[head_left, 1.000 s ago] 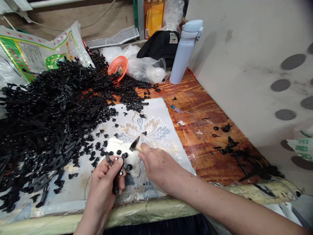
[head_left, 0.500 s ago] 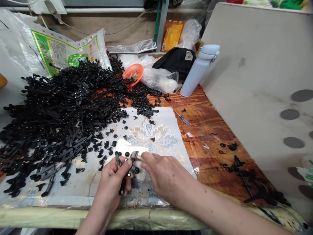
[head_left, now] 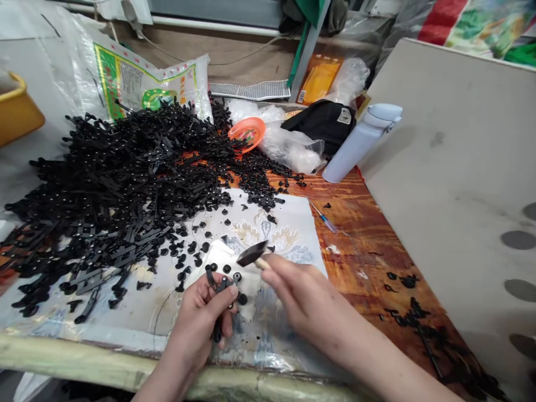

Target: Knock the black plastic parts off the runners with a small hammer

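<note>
In my right hand (head_left: 301,285) is a small hammer (head_left: 252,253), its light handle gripped and its dark metal head raised just above the work spot. My left hand (head_left: 205,304) pinches a black plastic linkage piece (head_left: 223,283) between thumb and fingers; the fingers hide part of it. Small round black caps (head_left: 226,268) sit beside the fingertips on a white pad (head_left: 218,251). Under both hands lies a patterned cloth with a clear cover (head_left: 285,226). A big heap of black plastic pieces (head_left: 138,162) spreads to the left.
An orange dish (head_left: 247,133) leans at the heap's right end. Behind it are a plastic bag (head_left: 293,148), a black pouch (head_left: 324,125) and a pale blue bottle (head_left: 362,142). A screwdriver (head_left: 324,218) lies on the wood. A grey panel (head_left: 452,139) bounds the right side.
The hammer has lifted away from the black linkage piece, and its head is now up and to the right of my left hand. The camera view has shifted, so the scene sits further right.
</note>
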Demonstrator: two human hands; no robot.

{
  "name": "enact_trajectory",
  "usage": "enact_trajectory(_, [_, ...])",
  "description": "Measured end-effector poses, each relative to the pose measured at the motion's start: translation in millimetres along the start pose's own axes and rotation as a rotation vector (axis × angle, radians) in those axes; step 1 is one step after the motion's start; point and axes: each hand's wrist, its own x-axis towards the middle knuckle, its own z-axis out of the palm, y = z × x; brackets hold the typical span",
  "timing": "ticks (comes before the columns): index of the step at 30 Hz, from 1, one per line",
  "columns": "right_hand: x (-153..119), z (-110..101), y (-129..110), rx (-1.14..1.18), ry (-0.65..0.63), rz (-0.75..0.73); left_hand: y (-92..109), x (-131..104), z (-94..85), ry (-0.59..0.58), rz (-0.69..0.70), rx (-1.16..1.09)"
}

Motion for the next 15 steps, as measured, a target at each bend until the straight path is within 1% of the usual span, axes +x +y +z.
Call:
enact_trajectory(2, [-3.8,-3.3,1.2,0.087,0.115,-0.065,-0.2,0.7,-0.2,0.002,-0.002,-0.020])
enact_trajectory(3, [-5.0,-2.4,2.2,0.101,0.155,-0.093,0.2,0.9,-0.2,0.005,-0.004,-0.028])
enact_trajectory(4, [-5.5,0.1,3.5,0.091,0.165,-0.112,1.0,0.8,0.0,0.013,-0.010,-0.030])
enact_trajectory(5, [-5.2,3.7,5.0,0.058,0.145,-0.115,2.1,0.5,0.5,0.022,-0.020,-0.028])
enact_trajectory(8, [-1.8,14.0,9.3,-0.086,-0.026,-0.060,6.4,-1.4,2.7,0.052,-0.059,-0.009])
enact_trajectory(9, [-0.8,15.4,10.0,-0.110,-0.062,-0.042,7.8,-2.0,3.5,0.060,-0.069,-0.001])
enact_trajectory(10, [-0.2,15.5,10.2,-0.105,-0.068,-0.037,8.8,-2.3,4.0,0.066,-0.075,0.007])
enact_trajectory(13, [-0.8,13.2,9.4,0.005,0.029,-0.059,9.9,-1.9,4.5,0.072,-0.086,0.026])
enact_trajectory(14, [-1.2,13.2,9.3,0.018,0.045,-0.062,9.7,-1.4,4.3,0.072,-0.087,0.028])
enact_trajectory(15, [-1.4,13.8,9.2,0.004,0.034,-0.057,9.2,-0.9,4.0,0.076,-0.086,0.027])
